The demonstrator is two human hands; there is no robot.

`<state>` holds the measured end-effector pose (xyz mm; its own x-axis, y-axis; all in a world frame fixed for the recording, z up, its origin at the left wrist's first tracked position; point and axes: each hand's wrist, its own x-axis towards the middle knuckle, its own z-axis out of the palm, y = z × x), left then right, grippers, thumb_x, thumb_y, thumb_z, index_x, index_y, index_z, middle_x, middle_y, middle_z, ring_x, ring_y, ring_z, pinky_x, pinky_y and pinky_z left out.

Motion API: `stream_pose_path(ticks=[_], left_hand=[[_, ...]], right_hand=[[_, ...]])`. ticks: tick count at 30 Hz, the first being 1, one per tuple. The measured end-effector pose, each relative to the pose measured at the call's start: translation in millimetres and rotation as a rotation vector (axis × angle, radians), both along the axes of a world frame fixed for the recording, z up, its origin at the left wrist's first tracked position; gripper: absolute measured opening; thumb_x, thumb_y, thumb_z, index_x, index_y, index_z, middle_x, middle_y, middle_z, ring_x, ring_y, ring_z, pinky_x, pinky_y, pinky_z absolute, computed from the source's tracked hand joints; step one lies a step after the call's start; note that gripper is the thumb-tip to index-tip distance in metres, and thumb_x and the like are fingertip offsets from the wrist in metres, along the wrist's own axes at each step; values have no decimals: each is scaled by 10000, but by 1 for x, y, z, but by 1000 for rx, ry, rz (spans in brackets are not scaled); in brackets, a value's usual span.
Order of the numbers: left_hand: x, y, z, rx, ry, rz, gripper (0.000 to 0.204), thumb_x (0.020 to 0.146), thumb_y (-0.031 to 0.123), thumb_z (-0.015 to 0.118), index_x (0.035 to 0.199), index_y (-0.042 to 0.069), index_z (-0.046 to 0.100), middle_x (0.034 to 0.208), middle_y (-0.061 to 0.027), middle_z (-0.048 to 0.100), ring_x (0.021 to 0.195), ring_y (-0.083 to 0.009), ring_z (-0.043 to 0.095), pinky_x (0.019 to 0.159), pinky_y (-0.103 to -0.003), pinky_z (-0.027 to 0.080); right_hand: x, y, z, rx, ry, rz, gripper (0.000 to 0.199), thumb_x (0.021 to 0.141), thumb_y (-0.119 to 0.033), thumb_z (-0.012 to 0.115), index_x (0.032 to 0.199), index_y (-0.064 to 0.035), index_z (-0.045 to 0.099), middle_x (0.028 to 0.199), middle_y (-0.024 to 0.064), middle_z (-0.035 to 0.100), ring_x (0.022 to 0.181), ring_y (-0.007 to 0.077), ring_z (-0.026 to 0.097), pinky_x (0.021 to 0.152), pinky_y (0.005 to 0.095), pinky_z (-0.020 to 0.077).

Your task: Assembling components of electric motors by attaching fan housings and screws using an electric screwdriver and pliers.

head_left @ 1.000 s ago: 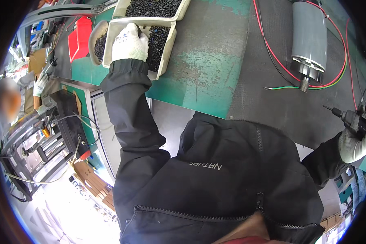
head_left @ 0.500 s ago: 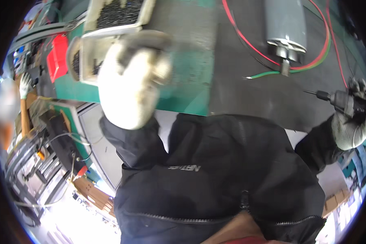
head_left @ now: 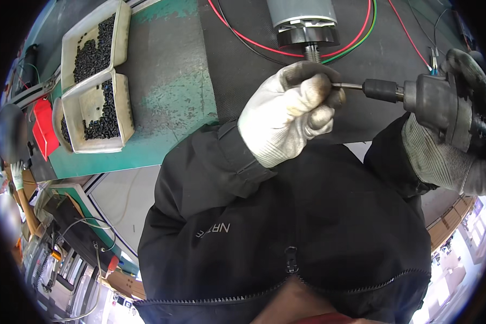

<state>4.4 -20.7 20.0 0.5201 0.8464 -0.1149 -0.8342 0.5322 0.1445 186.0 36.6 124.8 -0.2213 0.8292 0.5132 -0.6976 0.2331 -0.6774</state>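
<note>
Dark matting covers the green workbench, and over it the gloved right hand grips a power screwdriver whose bit points left into the pinched fingertips of the gloved left hand, just below a grey motor. White trays of black screws sit well apart at the left.

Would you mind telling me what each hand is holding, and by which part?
The right hand grips the power screwdriver by its body; the left hand pinches at its bit tip.

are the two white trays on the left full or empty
Partly full: both white trays hold small black screws, with bare bottom showing at the edges.
</note>
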Motion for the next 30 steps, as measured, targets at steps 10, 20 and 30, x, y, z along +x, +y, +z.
stream_pose_path(ticks=[10,20,30], left_hand=[[9,1,-14,8,147,-231,409,981,452,440,1139,77,491,915,-59,569,529,-76,353,500,-232,326],[14,13,-29,-131,196,82,246,980,280,508,1116,79,543,1066,-105,599,789,-118,507,682,-258,432],[9,14,-27,-81,228,71,158,979,272,507,1016,122,539,1066,-60,593,814,-110,502,714,-262,419]], right_hand=[[10,10,-20,-14,-211,-158,444,915,-211,447,1178,146,475,1138,307,549,981,410,604,743,530,554],[2,31,-45,-234,36,-105,339,912,-167,499,1175,48,498,1159,230,537,1036,341,564,907,480,479],[-3,39,-43,-245,23,-234,270,915,-125,488,1113,53,533,1028,177,581,979,287,535,967,511,451]])
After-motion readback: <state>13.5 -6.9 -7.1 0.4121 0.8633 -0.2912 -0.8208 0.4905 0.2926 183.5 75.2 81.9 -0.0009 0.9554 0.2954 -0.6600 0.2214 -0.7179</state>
